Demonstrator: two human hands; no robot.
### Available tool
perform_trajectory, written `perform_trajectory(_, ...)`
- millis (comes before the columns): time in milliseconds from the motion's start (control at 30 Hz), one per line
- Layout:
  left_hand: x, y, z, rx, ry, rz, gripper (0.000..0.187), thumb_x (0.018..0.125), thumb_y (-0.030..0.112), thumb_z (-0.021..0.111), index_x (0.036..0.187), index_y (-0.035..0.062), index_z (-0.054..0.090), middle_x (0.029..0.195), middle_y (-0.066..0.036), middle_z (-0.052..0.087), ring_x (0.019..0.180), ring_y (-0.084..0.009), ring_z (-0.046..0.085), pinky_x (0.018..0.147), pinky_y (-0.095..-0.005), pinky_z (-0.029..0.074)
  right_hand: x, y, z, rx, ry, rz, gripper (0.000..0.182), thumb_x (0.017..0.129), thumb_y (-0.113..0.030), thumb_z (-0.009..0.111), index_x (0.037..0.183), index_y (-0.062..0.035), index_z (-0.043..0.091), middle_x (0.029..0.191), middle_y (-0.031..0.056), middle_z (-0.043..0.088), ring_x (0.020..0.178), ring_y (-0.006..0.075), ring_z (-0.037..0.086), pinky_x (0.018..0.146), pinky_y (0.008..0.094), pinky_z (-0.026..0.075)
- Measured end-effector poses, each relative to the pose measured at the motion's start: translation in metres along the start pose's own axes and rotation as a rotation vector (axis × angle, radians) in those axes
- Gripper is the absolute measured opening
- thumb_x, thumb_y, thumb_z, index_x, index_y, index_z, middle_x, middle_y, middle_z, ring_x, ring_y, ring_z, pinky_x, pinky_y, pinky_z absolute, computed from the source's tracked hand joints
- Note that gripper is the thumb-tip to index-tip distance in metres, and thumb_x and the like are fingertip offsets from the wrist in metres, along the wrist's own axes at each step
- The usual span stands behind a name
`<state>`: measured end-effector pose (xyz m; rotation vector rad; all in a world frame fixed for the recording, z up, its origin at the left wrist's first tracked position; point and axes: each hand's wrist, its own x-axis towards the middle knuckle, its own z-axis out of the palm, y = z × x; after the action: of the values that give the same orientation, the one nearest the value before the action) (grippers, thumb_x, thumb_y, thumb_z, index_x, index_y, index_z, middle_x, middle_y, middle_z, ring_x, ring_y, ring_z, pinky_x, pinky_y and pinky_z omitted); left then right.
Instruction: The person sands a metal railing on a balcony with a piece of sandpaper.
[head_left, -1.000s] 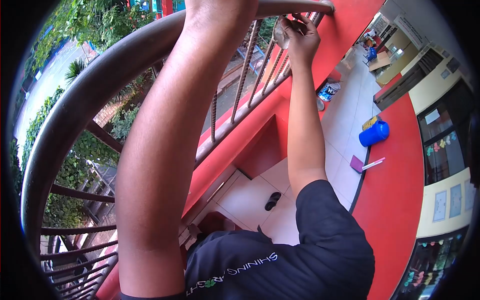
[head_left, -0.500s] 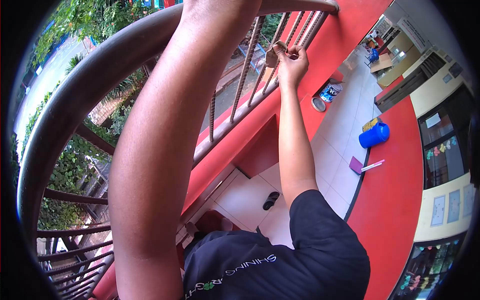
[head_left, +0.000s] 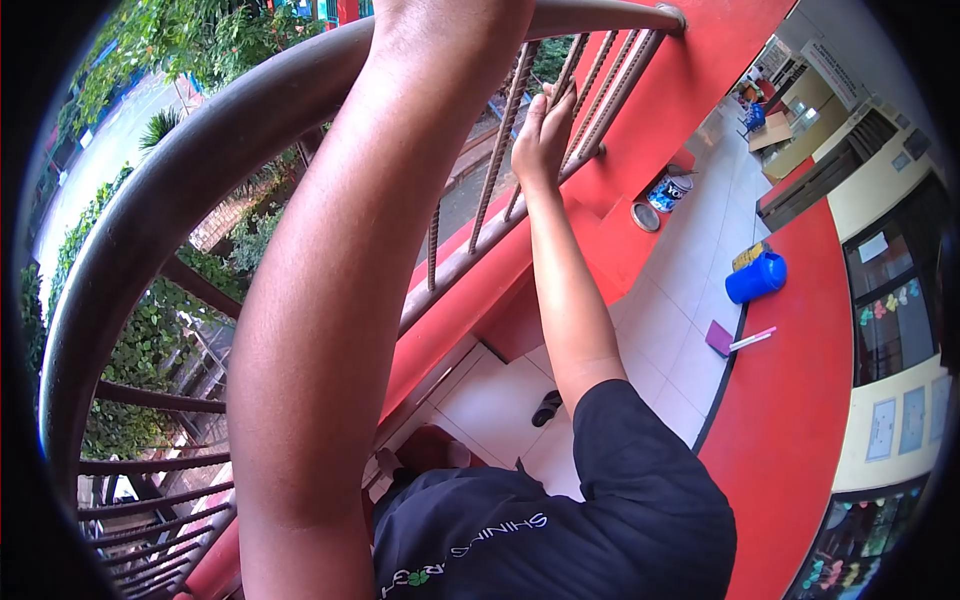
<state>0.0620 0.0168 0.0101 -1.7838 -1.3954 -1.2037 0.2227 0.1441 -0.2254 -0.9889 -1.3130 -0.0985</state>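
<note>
My right hand [head_left: 545,135] is closed around one of the ribbed metal bars [head_left: 573,65] of a railing, its fingertips partly hidden behind the bar. Any thin piece between palm and bar cannot be made out. Close to the camera, my left forearm [head_left: 340,260] rises across the view, and its hand lies beyond the top edge. Behind that forearm curves the thick dark handrail [head_left: 130,200], with more ribbed bars joining it at the lower left. A lower rail [head_left: 465,255] runs along the red wall [head_left: 690,60].
A paint can [head_left: 670,191] and a round lid [head_left: 645,217] sit near the red wall. Farther right are a blue container [head_left: 757,278] and a purple dustpan [head_left: 718,338]. A black slipper [head_left: 546,408] lies on the tiled floor [head_left: 490,395].
My right hand has moved left from a pinch on a small grey-brown piece to a grip around a bar. That piece no longer shows. The view has shifted slightly.
</note>
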Motion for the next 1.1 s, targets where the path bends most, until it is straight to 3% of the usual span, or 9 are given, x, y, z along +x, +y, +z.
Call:
perform_trajectory(33,0.000,0.000,0.000,-0.005,0.000,-0.008,0.015,0.090,0.002,0.059,0.104,-0.0002,0.064,0.084,-0.020,0.073,0.081,-0.0331,0.076,0.071,-0.0418,0.061,0.006,0.004,0.005,-0.058,0.048,-0.127,0.060,0.106,-0.017,0.047,0.156,0.0075,0.026,0.139,0.0298,0.049,0.127,0.0432,0.051,0.109,0.0510,0.039)
perform_trajectory(167,0.000,0.000,-0.001,0.001,-0.011,-0.017,0.015,0.090,0.002,0.059,0.104,-0.0006,0.064,0.084,-0.021,0.073,0.082,-0.0328,0.076,0.071,-0.0418,0.061,0.049,-0.029,-0.010,-0.240,0.069,-0.364,0.065,0.103,-0.017,0.049,0.158,0.0047,0.022,0.146,0.0334,0.038,0.132,0.0487,0.041,0.109,0.0547,0.036)
perform_trajectory(333,0.005,-0.002,0.005,0.022,-0.030,-0.025,0.015,0.090,0.001,0.060,0.103,-0.0009,0.064,0.084,-0.021,0.073,0.081,-0.0321,0.076,0.071,-0.0408,0.062,0.032,0.007,-0.004,-0.425,0.084,-0.449,0.067,0.102,-0.022,0.055,0.158,0.0004,0.028,0.145,0.0280,0.038,0.128,0.0464,0.044,0.105,0.0555,0.037)
perform_trajectory(433,0.002,-0.001,0.002,0.023,-0.043,-0.026,0.014,0.089,0.001,0.060,0.103,-0.0010,0.064,0.084,-0.020,0.073,0.081,-0.0318,0.076,0.071,-0.0402,0.062,-0.018,0.038,-0.007,-0.488,-0.023,-0.404,0.061,0.101,-0.026,0.058,0.157,-0.0118,0.040,0.146,0.0254,0.040,0.128,0.0442,0.046,0.102,0.0543,0.038)
perform_trajectory(567,0.000,0.000,-0.002,-0.001,-0.017,-0.015,0.014,0.090,0.000,0.059,0.102,-0.0014,0.064,0.084,-0.020,0.073,0.081,-0.0320,0.076,0.071,-0.0402,0.062,-0.041,0.045,-0.010,-0.390,-0.050,-0.366,0.065,0.103,-0.028,0.056,0.161,-0.0111,0.032,0.144,0.0257,0.042,0.126,0.0426,0.047,0.101,0.0576,0.037)
perform_trajectory(667,0.006,0.000,0.003,0.011,-0.081,-0.067,0.014,0.090,0.000,0.058,0.102,-0.0015,0.064,0.084,-0.021,0.073,0.080,-0.0320,0.076,0.071,-0.0404,0.062,-0.025,0.034,-0.013,-0.341,-0.062,-0.374,0.064,0.104,-0.024,0.054,0.161,-0.0087,0.030,0.144,0.0263,0.043,0.126,0.0418,0.048,0.102,0.0559,0.037)
perform_trajectory(800,-0.002,0.002,-0.005,-0.013,0.016,-0.005,0.013,0.091,0.000,0.057,0.102,-0.0014,0.065,0.084,-0.021,0.073,0.081,-0.0322,0.076,0.070,-0.0408,0.062,-0.010,0.019,0.000,0.004,-0.001,-0.121,0.061,0.105,-0.018,0.052,0.158,-0.0016,0.027,0.148,0.0286,0.040,0.133,0.0434,0.044,0.112,0.0507,0.034)
perform_trajectory(933,0.005,-0.003,0.006,-0.017,-0.029,-0.039,0.013,0.090,0.001,0.059,0.101,-0.0009,0.065,0.084,-0.021,0.073,0.082,-0.0324,0.076,0.070,-0.0412,0.062,-0.003,0.016,0.006,0.051,0.074,-0.020,0.074,0.106,-0.026,0.052,0.159,0.0058,0.011,0.161,0.0321,0.022,0.151,0.0449,0.024,0.124,0.0503,0.022)
perform_trajectory(1100,-0.001,-0.001,0.000,-0.030,0.021,-0.003,0.013,0.089,0.002,0.060,0.101,-0.0007,0.065,0.083,-0.020,0.073,0.082,-0.0324,0.076,0.070,-0.0413,0.062,0.044,-0.018,-0.002,0.090,0.060,0.047,0.069,0.101,-0.039,0.063,0.145,0.0035,0.030,0.149,0.0337,0.038,0.138,0.0453,0.045,0.108,0.0517,0.040)
